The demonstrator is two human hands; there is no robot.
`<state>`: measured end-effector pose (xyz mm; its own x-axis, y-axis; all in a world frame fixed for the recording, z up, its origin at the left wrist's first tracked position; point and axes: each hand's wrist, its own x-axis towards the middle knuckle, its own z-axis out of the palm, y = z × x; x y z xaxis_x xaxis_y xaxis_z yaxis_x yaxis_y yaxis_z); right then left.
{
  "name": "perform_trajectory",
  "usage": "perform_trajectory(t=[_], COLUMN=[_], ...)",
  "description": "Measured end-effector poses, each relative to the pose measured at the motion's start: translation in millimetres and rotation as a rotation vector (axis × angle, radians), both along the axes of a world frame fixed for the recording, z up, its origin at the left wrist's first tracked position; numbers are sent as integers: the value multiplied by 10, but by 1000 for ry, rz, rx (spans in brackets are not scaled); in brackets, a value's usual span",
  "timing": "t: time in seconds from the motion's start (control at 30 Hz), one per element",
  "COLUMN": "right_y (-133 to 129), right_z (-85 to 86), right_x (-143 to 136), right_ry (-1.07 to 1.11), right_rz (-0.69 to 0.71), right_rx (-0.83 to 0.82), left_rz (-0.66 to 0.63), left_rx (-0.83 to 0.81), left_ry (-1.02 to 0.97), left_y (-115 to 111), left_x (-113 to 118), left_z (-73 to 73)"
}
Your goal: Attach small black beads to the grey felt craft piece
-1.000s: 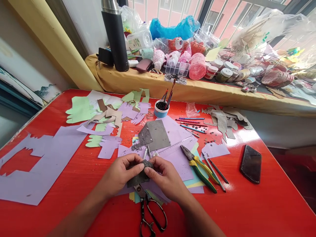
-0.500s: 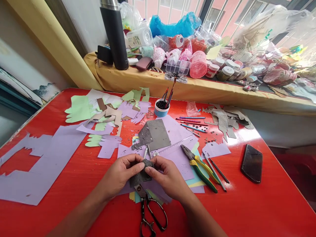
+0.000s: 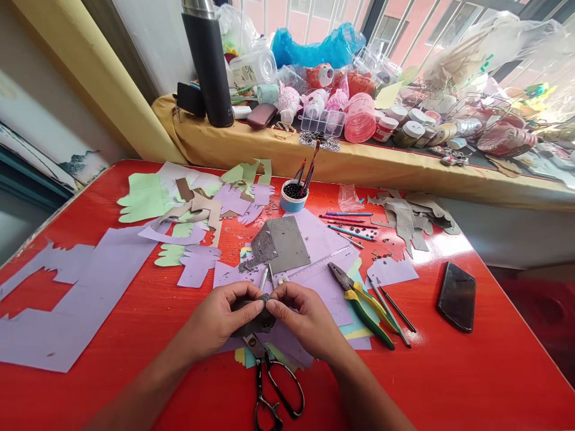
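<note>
Between both hands is a dark grey piece of thin sheet material [image 3: 255, 324], bent at its upper edge; what it is made of I cannot tell. My left hand [image 3: 234, 306] pinches its left side with thumb and forefinger. Opposite, my right hand [image 3: 294, 311] pinches it too, the thumbs almost meeting. Just below lie scissors [image 3: 279, 386] with black handles, their blades partly hidden under the piece. Beyond the fingers, a flat grey sheet [image 3: 285, 242] rests on purple paper [image 3: 326, 239], with a crumbly dark scrap [image 3: 262, 248] beside it.
Pliers [image 3: 362, 305] with green and yellow handles lie right of my hands, with a black phone [image 3: 456, 297] farther right. A small tub [image 3: 294, 200] holds black beads and thin tools. Cut paper [image 3: 99, 287] covers the left of the red table [image 3: 148, 335].
The dark grey piece has been folded or tilted between my fingers, so less of its face shows. My thumbs have come closer together; the table items stay put.
</note>
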<state>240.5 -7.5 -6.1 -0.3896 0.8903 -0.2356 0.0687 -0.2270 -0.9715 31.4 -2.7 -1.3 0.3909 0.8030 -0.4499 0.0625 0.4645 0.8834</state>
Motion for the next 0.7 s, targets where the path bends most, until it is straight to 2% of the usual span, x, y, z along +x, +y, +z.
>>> perform_trajectory(t=[0.23, 0.4, 0.57, 0.7], right_y=[0, -4, 11, 26], right_z=[5, -5, 1, 14], right_x=[10, 17, 35, 56], right_ry=[34, 46, -59, -87], right_rz=[22, 33, 59, 89], right_rx=[-36, -51, -21, -18], left_rz=[-27, -55, -104, -115], left_rx=[-81, -34, 12, -20], left_ry=[-73, -39, 29, 25], left_y=[1, 7, 1, -4], left_x=[-18, -31, -47, -57], left_z=[3, -2, -12, -21])
